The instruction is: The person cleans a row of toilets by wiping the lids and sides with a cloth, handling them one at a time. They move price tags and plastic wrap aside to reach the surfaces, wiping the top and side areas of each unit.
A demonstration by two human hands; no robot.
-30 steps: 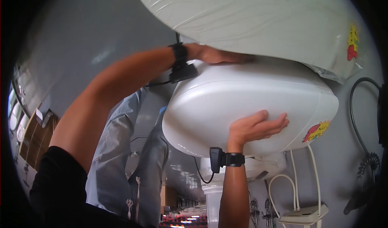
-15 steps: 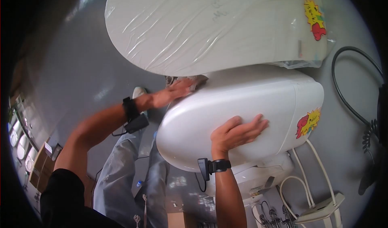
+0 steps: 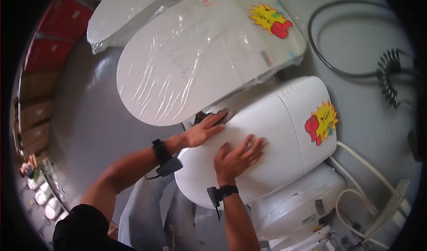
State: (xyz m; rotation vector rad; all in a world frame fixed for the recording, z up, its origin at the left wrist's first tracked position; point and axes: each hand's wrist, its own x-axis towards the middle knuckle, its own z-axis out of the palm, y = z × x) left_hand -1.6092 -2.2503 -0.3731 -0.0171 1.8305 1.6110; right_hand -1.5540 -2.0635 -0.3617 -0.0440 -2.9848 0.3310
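Observation:
A white smart toilet (image 3: 284, 148) with a glossy closed lid lies beneath both hands. My left hand (image 3: 205, 131) is at the lid's upper left edge, fingers stretched over a crumpled grey-brown cloth (image 3: 228, 116) pressed against the side. Part of the cloth is hidden under the fingers. My right hand (image 3: 235, 159) rests on top of the lid, fingers spread and holding nothing. On the lid's rear part is a yellow and red sticker (image 3: 321, 123). Alongside stands another toilet, its lid (image 3: 178, 68) wrapped in clear plastic.
A further plastic-wrapped toilet (image 3: 120, 17) is at the upper left, and a white one (image 3: 296, 197) at the lower right. Pale hoses (image 3: 364, 159) run behind them. A coiled black cable (image 3: 389, 77) hangs at right. Red boxes (image 3: 58, 28) and cardboard boxes (image 3: 35, 111) line the left.
The view has shifted and turned, bringing boxes and another wrapped toilet into sight. My right hand now lies closer to my left. The cloth stays under my left hand at the lid's side.

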